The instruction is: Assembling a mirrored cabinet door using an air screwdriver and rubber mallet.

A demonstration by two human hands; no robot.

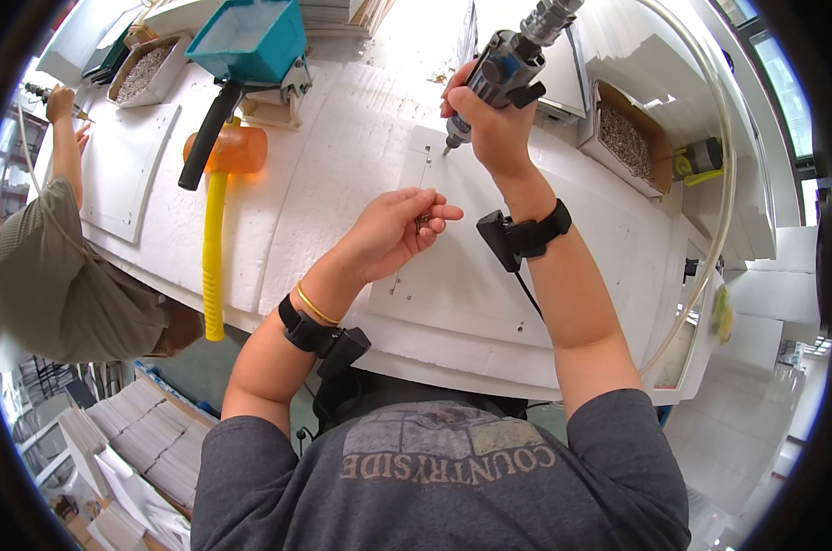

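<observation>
My right hand is wrapped round a grey-black power screwdriver. Its bit points down at the white panel, close to the holes near the panel's far edge. My left hand hovers over the panel's left part, palm partly turned up and fingers curled round a few small dark metal pieces that look like screws. The panel lies flat, with small holes and fittings along its left side and near its front right.
Left of the panel lie an orange-headed mallet with a yellow handle and a teal tray with a black handle. An open box of small parts stands at right, another box far left. A hose curves along the right. A co-worker's hand works at left.
</observation>
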